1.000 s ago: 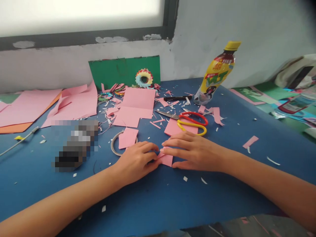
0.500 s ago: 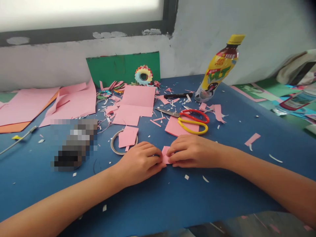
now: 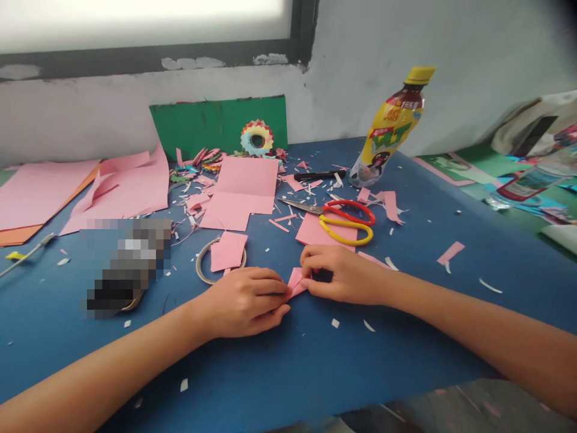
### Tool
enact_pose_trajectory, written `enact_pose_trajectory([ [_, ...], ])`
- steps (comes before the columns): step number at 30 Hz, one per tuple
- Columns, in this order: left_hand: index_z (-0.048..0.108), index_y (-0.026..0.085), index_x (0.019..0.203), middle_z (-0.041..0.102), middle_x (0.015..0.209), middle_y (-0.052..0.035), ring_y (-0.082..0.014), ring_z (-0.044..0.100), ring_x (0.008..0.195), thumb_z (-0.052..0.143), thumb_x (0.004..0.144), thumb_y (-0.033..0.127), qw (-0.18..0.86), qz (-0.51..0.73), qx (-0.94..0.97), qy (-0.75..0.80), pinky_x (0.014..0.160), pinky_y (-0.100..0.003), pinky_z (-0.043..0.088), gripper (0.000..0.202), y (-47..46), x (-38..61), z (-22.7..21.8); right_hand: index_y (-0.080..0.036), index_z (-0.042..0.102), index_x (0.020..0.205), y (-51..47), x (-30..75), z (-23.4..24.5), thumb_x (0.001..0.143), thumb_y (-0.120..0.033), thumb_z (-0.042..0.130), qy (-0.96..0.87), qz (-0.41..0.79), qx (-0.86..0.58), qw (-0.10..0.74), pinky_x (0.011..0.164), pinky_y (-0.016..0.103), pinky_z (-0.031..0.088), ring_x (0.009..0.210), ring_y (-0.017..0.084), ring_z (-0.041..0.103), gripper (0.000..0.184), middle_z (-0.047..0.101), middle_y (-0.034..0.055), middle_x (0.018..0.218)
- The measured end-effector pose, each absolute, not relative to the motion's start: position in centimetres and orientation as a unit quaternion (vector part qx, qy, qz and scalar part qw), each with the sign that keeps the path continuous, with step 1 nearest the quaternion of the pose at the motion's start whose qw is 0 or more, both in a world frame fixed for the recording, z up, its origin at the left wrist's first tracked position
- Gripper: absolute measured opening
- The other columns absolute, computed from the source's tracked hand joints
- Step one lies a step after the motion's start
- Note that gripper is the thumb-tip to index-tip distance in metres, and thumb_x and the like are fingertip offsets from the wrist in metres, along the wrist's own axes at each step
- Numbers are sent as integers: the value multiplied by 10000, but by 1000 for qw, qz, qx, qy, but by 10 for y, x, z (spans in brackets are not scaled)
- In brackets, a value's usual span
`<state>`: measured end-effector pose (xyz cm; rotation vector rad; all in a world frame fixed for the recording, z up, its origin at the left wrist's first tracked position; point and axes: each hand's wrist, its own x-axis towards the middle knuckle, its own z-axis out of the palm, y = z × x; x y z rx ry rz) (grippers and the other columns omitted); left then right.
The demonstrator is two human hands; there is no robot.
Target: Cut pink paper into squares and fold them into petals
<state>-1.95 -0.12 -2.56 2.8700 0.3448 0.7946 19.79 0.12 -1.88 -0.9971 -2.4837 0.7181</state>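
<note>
A small pink paper piece [image 3: 295, 281] lies on the blue table [image 3: 279, 367] between my two hands, one flap raised. My left hand [image 3: 246, 302] rests on the table with its fingers curled and pinched on the paper's left edge. My right hand [image 3: 345, 275] has its fingers bent and pinches the paper's right side. Just beyond my right hand lie scissors with red and yellow handles [image 3: 347, 221] on a pink sheet [image 3: 311, 231].
A yellow-capped drink bottle [image 3: 390, 129] stands at the back right. Pink sheets [image 3: 243, 189] and scraps litter the table, with a tape ring [image 3: 205, 264], a black pen [image 3: 322, 175], a paper rosette [image 3: 256, 137] and a green board [image 3: 216, 123] by the wall.
My right hand has gone from flat on the paper to curled and pinching it. The pink piece is now lifted at one side. The view has shifted slightly.
</note>
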Motion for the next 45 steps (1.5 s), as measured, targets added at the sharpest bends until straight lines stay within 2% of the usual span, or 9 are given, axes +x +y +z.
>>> enact_pose_trajectory([
  [3,649,108,880,710,797,-61,-164,628,780,533,807,133,80,265,953,127,702,-266,531,140,-2,-19,-27,-146,543,647,-1,193,-21,735,-119,541,-875,242,-376,185,587,209,376,631,94,475,92,518,0,697],
  [9,653,114,890,679,804,-79,-167,610,747,519,816,157,82,240,958,132,675,-272,519,159,-2,-19,-29,-151,497,618,0,190,-23,718,-116,531,-877,239,-378,178,584,214,353,632,97,449,112,491,-7,680],
  [26,646,98,827,708,790,-74,-175,646,697,508,804,181,-32,242,966,82,578,-287,519,162,-5,-21,-27,-160,466,591,1,185,-28,705,-118,545,-870,237,-394,180,576,224,332,633,106,430,145,469,-12,658],
  [32,634,115,799,713,804,-73,-186,646,705,519,778,179,3,267,960,85,578,-291,520,134,-4,-22,-29,-162,458,595,0,186,-29,704,-109,530,-878,218,-386,182,581,226,332,635,108,426,141,466,-11,663],
  [38,609,116,928,685,837,-78,-163,618,762,472,813,192,105,220,960,141,679,-269,515,194,-1,-22,-27,-162,467,624,-2,188,-31,735,-122,498,-891,200,-362,187,586,235,333,642,115,420,122,470,0,677],
  [41,616,120,975,666,864,-93,-179,602,781,457,838,232,84,182,971,132,680,-290,503,238,0,-22,-26,-161,476,629,-3,188,-32,746,-133,497,-892,197,-362,185,582,235,329,638,115,419,122,471,1,676],
  [45,635,119,941,653,857,-101,-182,585,767,438,855,240,54,165,977,122,661,-300,490,247,-1,-21,-25,-159,497,644,-2,189,-33,747,-130,498,-890,198,-366,187,594,234,337,649,115,433,107,477,4,688],
])
